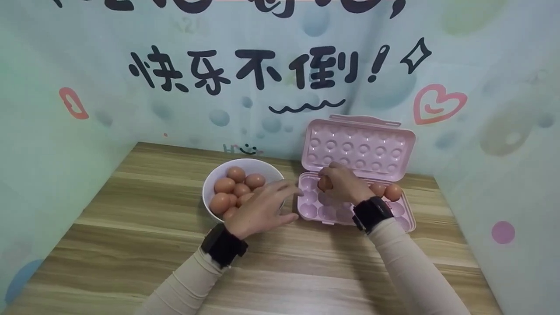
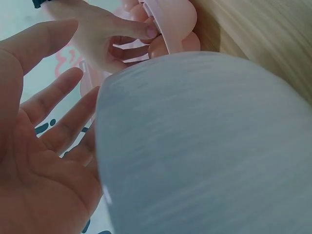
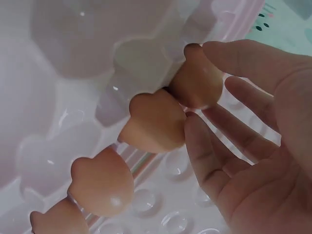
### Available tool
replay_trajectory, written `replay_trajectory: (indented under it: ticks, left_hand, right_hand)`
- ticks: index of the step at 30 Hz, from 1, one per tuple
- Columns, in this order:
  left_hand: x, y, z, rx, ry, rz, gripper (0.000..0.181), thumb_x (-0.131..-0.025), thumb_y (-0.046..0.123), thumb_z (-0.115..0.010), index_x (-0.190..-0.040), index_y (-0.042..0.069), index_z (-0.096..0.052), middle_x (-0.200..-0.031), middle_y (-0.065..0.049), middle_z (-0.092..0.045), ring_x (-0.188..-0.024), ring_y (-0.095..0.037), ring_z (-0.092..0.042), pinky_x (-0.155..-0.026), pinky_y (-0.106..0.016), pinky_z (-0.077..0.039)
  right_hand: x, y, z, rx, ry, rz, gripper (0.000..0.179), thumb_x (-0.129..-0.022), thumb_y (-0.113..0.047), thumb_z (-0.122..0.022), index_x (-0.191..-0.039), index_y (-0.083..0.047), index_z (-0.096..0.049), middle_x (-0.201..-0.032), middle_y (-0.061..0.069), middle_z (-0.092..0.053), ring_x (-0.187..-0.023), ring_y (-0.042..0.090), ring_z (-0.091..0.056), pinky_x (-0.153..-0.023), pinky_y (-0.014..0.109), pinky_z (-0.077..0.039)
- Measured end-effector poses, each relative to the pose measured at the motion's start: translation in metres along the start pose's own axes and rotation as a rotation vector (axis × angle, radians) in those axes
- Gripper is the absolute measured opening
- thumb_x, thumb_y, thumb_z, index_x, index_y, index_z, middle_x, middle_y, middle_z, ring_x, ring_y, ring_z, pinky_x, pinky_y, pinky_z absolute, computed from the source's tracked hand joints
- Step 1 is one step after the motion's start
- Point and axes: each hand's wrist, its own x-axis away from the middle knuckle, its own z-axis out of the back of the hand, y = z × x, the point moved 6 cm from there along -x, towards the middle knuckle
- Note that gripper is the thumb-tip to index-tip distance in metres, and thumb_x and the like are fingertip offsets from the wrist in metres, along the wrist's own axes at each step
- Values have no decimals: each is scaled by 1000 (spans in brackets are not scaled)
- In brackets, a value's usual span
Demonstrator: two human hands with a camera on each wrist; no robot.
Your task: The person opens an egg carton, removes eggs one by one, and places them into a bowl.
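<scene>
My right hand [image 1: 347, 183] pinches a brown egg [image 3: 197, 80] at the back row of the pink egg carton [image 1: 309, 212]. In the right wrist view its thumb lies on that egg, and another finger reaches beside a neighbouring egg [image 3: 153, 122]. More eggs [image 3: 102, 183] sit along the same row. Over the right side of a white bowl [image 1: 272, 169] hovers my left hand [image 1: 260, 210], fingers spread and holding nothing. Several brown eggs [image 1: 224, 185] are heaped in the bowl. The bowl's outer wall [image 2: 204, 146] fills much of the left wrist view.
The carton's dimpled lid [image 1: 358, 148] stands raised behind its base, near the printed backdrop [image 1: 245, 113]. Bowl and carton stand side by side on a wood-grain table [image 1: 131, 210], with backdrop walls at left and right.
</scene>
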Motion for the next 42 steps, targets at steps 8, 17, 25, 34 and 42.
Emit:
replay_trajectory:
  ticks: [8, 17, 25, 34, 42]
  left_hand:
    - [-1, 0, -3, -18, -8, -8, 50, -94, 28, -82, -140, 16, -66, -149, -8, -61, -141, -26, -53, -118, -46, -43]
    - [-1, -1, -2, 1, 5, -18, 47, -92, 26, -83, -136, 16, -68, -147, -6, -61, -138, -24, -54, -117, -42, -44]
    - [0, -5, -2, 32, -15, 28, 49, -94, 26, -82, -140, 17, -65, -151, -8, -59, -143, -25, -51, -119, -43, -42]
    - [-4, -1, 1, 28, 43, 27, 53, -94, 22, -81, -143, 14, -63, -144, -7, -63, -135, -23, -56, -114, -38, -47]
    - [-9, 5, 3, 12, 132, -33, 47, -93, 19, -82, -136, 12, -64, -135, -5, -66, -123, -22, -62, -106, -36, -52]
  right_hand:
    - [-6, 1, -4, 40, -12, -56, 18, -76, 0, -84, -92, -6, -76, -93, 11, -60, -82, 26, -56, -69, 39, -47]
    - [-13, 1, -6, 78, 11, -5, 13, -78, 10, -76, -83, -3, -75, -77, 7, -60, -74, 24, -55, -66, 36, -44]
    - [-5, -2, 7, 12, 98, 38, 21, -75, 6, -87, -91, -3, -77, -84, 8, -69, -83, 25, -61, -77, 39, -52]
    - [35, -22, 43, -147, 334, 36, 28, -80, -4, -89, -104, -3, -74, -95, 9, -73, -88, 26, -70, -79, 41, -62]
    - [70, -44, 46, -328, 360, -33, 32, -82, -11, -92, -108, -7, -73, -103, 6, -74, -91, 21, -76, -82, 38, -64]
